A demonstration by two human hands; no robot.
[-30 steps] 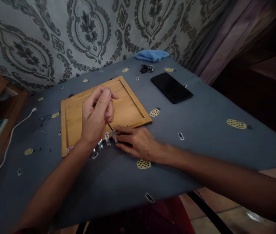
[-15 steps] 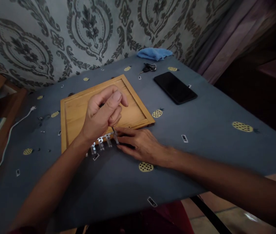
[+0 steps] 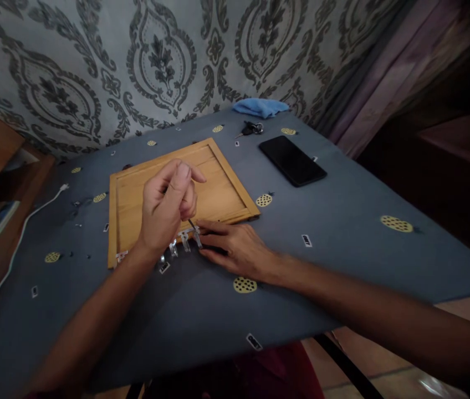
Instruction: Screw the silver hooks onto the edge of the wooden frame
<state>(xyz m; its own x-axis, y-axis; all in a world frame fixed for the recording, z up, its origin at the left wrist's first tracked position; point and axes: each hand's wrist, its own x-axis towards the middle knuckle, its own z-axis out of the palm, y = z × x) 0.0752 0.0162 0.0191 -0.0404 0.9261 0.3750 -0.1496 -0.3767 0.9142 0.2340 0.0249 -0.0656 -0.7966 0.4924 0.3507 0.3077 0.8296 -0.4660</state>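
Plainly, the work sits on a square, honey-coloured wooden board with a raised frame, lying flat on a blue-grey tablecloth printed with yellow pineapples. With the board as the dial and twelve toward the patterned grey wall, a shiny silver metal row of hooks lies along its six o'clock edge, the hooks hanging out past the wood; the left forearm hides part of it.

The left hand is over the board's lower middle, its fingers curled into a fist around a thin dark metal shaft. The shaft slants down toward the hook end nearest five o'clock; its upper part is hidden in the fist, and I cannot tell whether its tip is seated. At five o'clock the right hand reaches in, fingers slightly parted, fingertips at that end hook; whether they pinch it, I cannot tell.

A black rectangular phone lies face up between two and three o'clock. Toward one o'clock are a dark bunch of keys and, farther back, a crumpled bright-blue cloth. A white plugged cable runs along the nine-to-eight o'clock side, beside a brown wooden shelf.
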